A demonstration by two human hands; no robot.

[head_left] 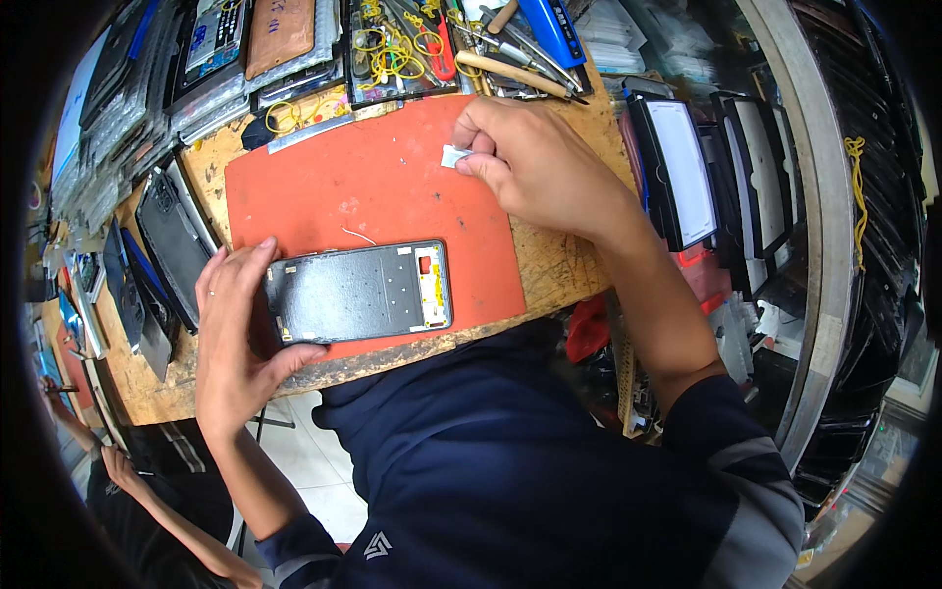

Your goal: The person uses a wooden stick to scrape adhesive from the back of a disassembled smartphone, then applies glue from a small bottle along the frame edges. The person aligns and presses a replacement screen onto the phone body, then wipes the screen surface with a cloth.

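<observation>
On an orange mat (373, 187) lies a phone housing (348, 293) with a dark glossy back plane, small pale pads and a white, yellow-marked strip at its right end. My left hand (240, 329) grips its left end between thumb and fingers. Above and to the right, my right hand (520, 167) is closed in a pinch on a small white piece (451, 156), apart from the housing. A thin white strand (359, 236) lies just above the housing.
Stacked panels (196, 69), a tool tray with yellow bands (397, 54) and a blue tool (549, 39) line the bench's back. Boxes (677, 172) stand at right, upright phone parts (167, 231) at left. A co-worker's arms (172, 515) show at lower left.
</observation>
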